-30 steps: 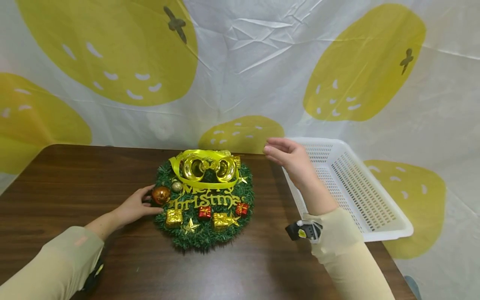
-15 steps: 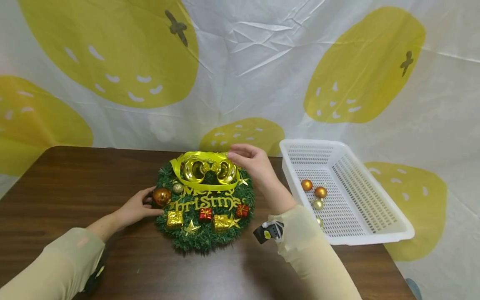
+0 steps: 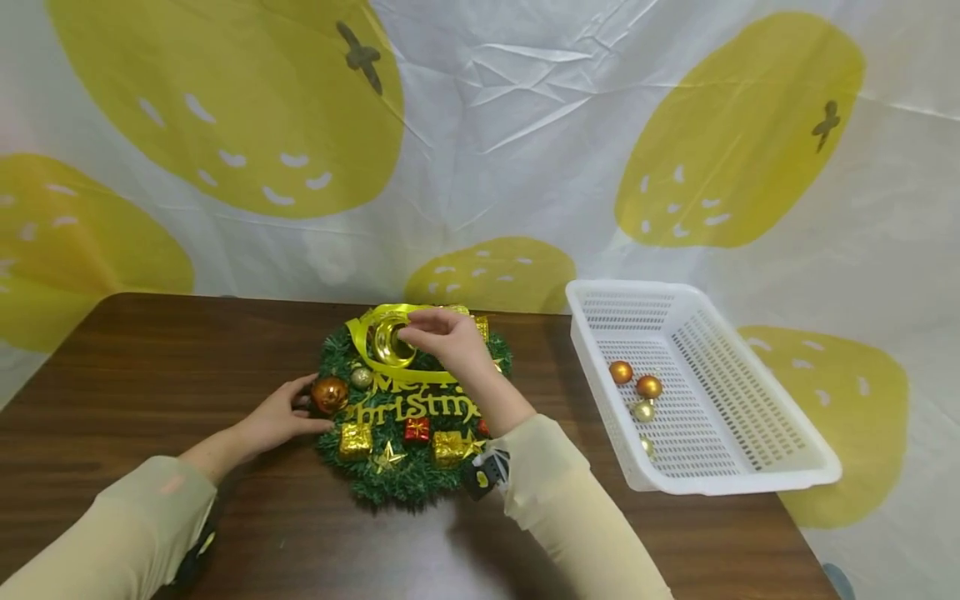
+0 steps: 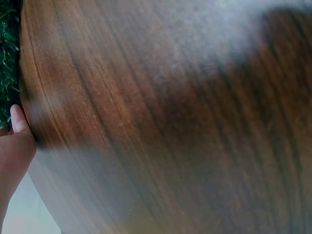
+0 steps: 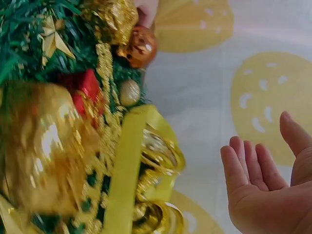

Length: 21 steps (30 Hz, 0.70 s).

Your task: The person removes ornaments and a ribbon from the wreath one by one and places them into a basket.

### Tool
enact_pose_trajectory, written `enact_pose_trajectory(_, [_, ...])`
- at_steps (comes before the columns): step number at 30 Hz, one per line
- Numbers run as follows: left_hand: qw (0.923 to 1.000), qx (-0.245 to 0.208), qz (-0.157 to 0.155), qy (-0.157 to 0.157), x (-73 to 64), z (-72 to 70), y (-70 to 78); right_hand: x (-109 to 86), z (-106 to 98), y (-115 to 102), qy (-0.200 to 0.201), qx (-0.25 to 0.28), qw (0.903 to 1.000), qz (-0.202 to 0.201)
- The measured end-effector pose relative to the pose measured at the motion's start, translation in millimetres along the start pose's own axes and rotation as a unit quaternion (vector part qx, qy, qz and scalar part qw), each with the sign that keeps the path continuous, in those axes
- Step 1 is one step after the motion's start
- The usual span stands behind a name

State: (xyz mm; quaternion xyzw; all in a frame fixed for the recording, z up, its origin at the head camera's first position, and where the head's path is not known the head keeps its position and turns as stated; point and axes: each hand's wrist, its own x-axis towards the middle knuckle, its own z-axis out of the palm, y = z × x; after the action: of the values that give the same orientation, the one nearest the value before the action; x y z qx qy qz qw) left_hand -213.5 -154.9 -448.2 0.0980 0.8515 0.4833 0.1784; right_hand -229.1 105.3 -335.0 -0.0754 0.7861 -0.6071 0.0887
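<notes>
A green Christmas wreath (image 3: 408, 492) lies on the table, with gold "Merry Christmas" lettering, gold and red gift boxes, stars, a yellow ribbon (image 3: 358, 337) and gold bells (image 3: 386, 340). At its left edge my left hand (image 3: 281, 421) holds the rim beside an orange-brown ball (image 3: 329, 395). The left wrist view shows only the thumb (image 4: 19, 119) against the green tinsel. Above the bells hovers my right hand (image 3: 453, 346), covering one of them in the head view. Its fingers (image 5: 237, 168) are loosely bent, the thumb apart, with nothing between them in the right wrist view.
A white perforated basket (image 3: 750, 392) stands to the right on the table (image 3: 187, 358). Inside it, along the left side, lie orange balls (image 3: 648, 387) and gold balls (image 3: 643, 411). Behind the table hangs a pale curtain (image 3: 487, 150) with yellow fruit shapes.
My right hand has moved left from beside the basket to over the bells, uncovering the balls in the basket. My left hand stays at the wreath's left edge.
</notes>
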Motion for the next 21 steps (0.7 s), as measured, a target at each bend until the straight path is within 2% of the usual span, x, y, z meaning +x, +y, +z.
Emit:
enact_pose_trajectory(10, [1.0,-0.009,0.004,0.001,1.1,2.7,-0.3,8.9,33.4,19.8,-0.008,-0.007,0.9996,0.025])
enact_pose_trajectory(21, [0.9999,-0.015,0.007,0.001,0.0,1.6,1.9,16.8,58.0,36.4,-0.006,-0.032,0.9982,0.05])
